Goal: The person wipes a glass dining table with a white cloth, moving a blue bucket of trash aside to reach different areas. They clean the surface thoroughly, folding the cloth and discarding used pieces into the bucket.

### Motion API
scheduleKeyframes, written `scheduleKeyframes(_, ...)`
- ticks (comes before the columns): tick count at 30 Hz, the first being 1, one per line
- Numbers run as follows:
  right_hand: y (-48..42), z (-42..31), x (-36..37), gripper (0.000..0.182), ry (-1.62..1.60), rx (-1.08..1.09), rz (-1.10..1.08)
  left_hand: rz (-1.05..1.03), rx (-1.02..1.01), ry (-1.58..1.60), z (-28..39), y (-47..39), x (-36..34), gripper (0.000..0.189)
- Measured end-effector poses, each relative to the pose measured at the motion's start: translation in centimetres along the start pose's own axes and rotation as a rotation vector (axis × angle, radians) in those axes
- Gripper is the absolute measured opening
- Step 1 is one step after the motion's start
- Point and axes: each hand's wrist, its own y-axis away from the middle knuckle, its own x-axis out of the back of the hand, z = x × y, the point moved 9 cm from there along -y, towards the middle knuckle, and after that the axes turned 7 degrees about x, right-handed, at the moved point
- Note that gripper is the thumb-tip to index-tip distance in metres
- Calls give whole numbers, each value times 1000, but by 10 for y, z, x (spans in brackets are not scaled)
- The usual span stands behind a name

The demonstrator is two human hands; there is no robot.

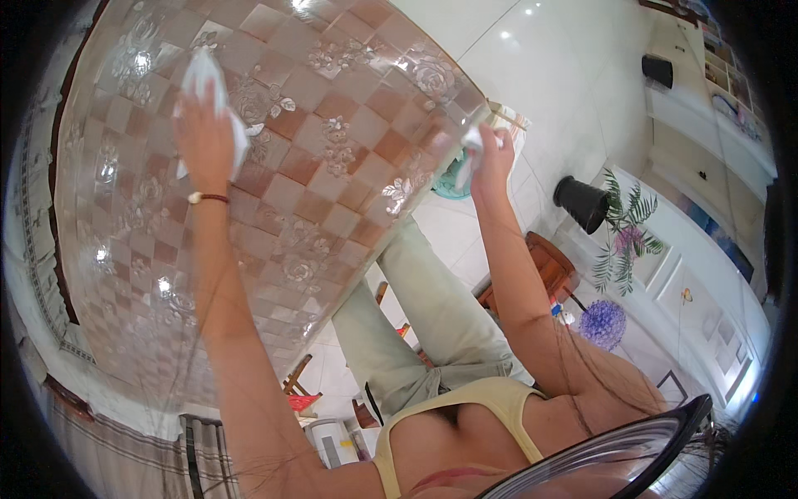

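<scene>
A large table with a checkered, rose-patterned clear cover [324,165] spreads out before me. My left hand [204,143] lies palm down on it, toward the left side, pressing on a white cloth [239,140]. Parts of this cloth stick out past the fingertips and at both sides of the palm. At the table's near right edge, my right hand [494,162] grips a second white cloth [474,138], bunched between thumb and fingers, with one end hanging down. A bracelet [209,198] circles my left wrist.
Beneath the right hand, a teal round object [454,178] is partly hidden by the table edge. A wooden chair [555,265] stands on the right. Beyond it are a black pot [583,203], a fern-like plant [623,234] and a white cabinet [692,293].
</scene>
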Motion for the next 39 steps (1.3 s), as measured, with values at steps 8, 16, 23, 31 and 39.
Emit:
scheduleKeyframes(8,-50,-81,-250,41,104,917,-522,-149,-17,194,144,45,-1,53)
scheduleKeyframes(16,39,-93,-380,50,757,1133,-393,-372,-293,478,137,110,29,65)
scheduleKeyframes(23,37,-91,-386,58,801,1099,-343,-236,-216,394,3,1,38,60)
scheduleKeyframes(31,39,-91,-391,63,943,1090,-384,156,141,154,-182,-147,17,53)
scheduleKeyframes(39,39,-90,-394,65,961,1071,-400,183,592,217,-257,-79,21,56)
